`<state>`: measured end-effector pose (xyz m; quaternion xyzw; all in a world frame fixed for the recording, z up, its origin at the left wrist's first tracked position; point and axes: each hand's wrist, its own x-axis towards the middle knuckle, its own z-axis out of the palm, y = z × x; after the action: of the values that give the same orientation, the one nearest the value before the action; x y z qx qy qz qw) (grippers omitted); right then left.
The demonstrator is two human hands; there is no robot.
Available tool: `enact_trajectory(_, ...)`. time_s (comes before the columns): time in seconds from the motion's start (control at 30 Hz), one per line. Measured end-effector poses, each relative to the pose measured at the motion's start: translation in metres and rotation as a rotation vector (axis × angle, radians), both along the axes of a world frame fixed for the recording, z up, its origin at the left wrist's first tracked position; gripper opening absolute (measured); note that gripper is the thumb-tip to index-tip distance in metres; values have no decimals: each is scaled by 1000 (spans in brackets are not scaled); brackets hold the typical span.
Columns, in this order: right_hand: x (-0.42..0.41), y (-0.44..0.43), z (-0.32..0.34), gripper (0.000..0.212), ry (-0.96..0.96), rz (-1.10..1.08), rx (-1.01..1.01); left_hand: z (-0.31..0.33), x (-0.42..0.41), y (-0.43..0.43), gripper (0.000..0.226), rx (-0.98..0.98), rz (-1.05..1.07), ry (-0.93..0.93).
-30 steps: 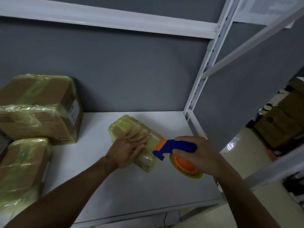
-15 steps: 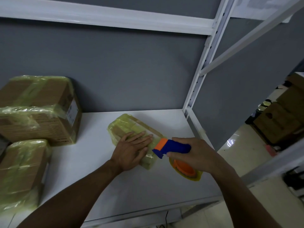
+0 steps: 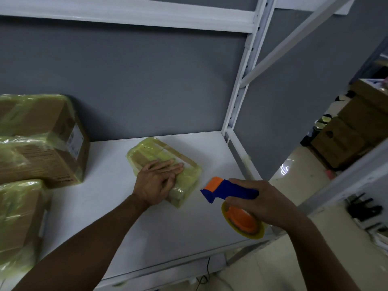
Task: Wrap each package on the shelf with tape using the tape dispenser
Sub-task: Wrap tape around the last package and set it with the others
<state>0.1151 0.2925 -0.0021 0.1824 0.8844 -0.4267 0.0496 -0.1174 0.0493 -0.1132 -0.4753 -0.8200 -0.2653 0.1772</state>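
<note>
As seen from the head view, a white laminate shelf board (image 3: pixel 117 217) fills the lower centre, backed by a matt grey wall (image 3: pixel 136 80).

- **Flat brown cardboard package wrapped in yellowish tape** (image 3: pixel 155 149): lies skewed approx. mid-shelf, nearer the wall than the front edge.
- **Left hand** (image 3: pixel 156 183): palm down on the package's near half, fingers straight & close together, pressing flat.
- **Right hand** (image 3: pixel 262 203): fingers curled round the handle of the blue-and-orange plastic tape dispenser (image 3: pixel 231 190), held just right of the package & apart from it. The yellowish tape roll on an orange hub (image 3: pixel 243 224) hangs below the hand.
- **Far left:** large brown carton w/ yellowish tape bands (image 3: pixel 42 148) against the wall. A second taped carton (image 3: pixel 16 217) sits in front of it, cut by the frame edge.
- **Rack:** white perforated steel upright (image 3: pixel 241 91) at the board's right rear corner, white beam (image 3: pixel 126 14) overhead, and a diagonal brace (image 3: pixel 294 38) rising to the right.
- **Beyond the rack, right:** pale glossy floor (image 3: pixel 283 259) & stacked brown boxes (image 3: pixel 346 139), dimly lit.
</note>
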Motion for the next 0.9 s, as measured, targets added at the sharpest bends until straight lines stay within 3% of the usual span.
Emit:
enact_trajectory(0.17,7,-4,-1,68,-36,11,25,7,14,8,44,-54,121,-28)
enact_trajectory(0.3,2,-10,-11,70,-67,17,8,36,45,24,80,-278,356,-232)
enact_trajectory(0.43,-7,-18,-18,31,-72,57,48,45,57,36,88,-341,397,-367)
enact_trajectory(0.57,-20,-24,-21,37,-55,82,59,42,55,33,92,-356,390,-363)
enact_trajectory(0.77,-36,-32,-30,47,-18,98,83,45,55,37,80,-372,391,-362)
enact_trajectory(0.9,-43,-33,-44,36,-4,107,101,46,54,36,76,-387,371,-365)
